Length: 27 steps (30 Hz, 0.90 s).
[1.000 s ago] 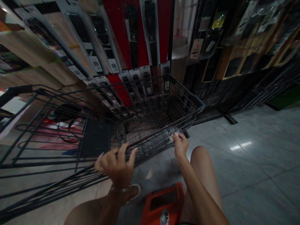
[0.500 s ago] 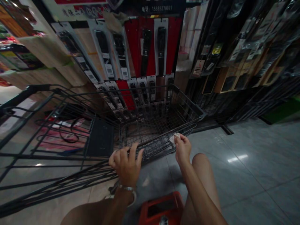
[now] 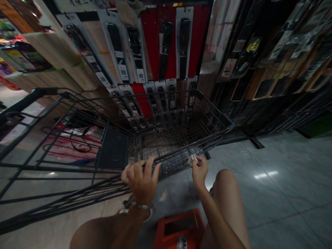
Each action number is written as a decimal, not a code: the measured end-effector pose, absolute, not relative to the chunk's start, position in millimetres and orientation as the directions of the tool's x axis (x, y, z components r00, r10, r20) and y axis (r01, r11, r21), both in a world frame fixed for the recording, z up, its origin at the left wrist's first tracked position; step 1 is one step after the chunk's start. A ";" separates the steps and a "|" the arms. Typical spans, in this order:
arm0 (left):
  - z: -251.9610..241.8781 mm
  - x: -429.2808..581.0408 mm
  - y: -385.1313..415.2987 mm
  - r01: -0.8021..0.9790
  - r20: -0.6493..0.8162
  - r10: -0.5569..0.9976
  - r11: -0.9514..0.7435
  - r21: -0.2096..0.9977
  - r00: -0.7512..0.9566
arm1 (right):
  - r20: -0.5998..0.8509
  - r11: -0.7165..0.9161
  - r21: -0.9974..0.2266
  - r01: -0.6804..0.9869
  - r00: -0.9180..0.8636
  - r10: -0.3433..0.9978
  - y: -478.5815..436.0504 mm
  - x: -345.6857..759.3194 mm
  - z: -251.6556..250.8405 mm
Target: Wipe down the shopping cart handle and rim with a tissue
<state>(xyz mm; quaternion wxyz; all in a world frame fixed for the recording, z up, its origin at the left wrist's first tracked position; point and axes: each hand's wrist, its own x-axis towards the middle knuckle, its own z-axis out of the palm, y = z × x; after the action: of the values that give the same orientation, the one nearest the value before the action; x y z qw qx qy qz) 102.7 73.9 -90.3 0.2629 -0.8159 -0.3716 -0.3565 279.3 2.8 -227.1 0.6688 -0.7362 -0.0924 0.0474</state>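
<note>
A black wire shopping cart (image 3: pixel 178 152) stands across the view in front of me. My left hand (image 3: pixel 142 178) is hooked over its near top rim, fingers bent round the bar and thumb apart. Between the fingertips of my right hand (image 3: pixel 200 173) is a small crumpled white tissue (image 3: pixel 192 159). That tissue is against or very near the wires of the cart's near side; exact contact is hard to make out. A dark panel (image 3: pixel 114 148) divides the cart, left of my left hand.
Packaged knives or similar tools (image 3: pixel 184 45) hang on the display behind the cart. An orange plastic stool or crate (image 3: pixel 178 226) is between my legs. Pink items (image 3: pixel 77 145) show through the wires at left. Grey tiled floor (image 3: pixel 280 193) lies at right.
My right hand has moved slightly down and left with the tissue, along the cart's near side. My left hand stays on the rim. The view has shifted a little.
</note>
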 end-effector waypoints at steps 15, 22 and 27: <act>-99.8 101.6 79.0 0.812 0.753 0.488 -0.575 -0.101 0.440 | -0.187 -0.022 -0.982 -0.186 0.977 0.099 9.7 304.3 -288.3; -99.8 103.2 79.5 0.813 0.786 0.451 -0.573 -0.108 0.423 | -0.259 0.060 -0.962 -0.267 0.960 0.110 15.1 304.8 -282.2; -96.2 102.6 77.0 0.809 0.781 0.417 -0.558 -0.184 0.465 | -0.289 0.117 -0.945 -0.305 0.948 0.137 18.7 298.6 -261.2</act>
<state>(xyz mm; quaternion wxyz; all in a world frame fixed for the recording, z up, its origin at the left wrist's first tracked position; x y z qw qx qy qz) 102.6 77.0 -96.2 0.2785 -0.8094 -0.3788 -0.3518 298.6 18.7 -261.2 0.7447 -0.6475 0.0647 0.1485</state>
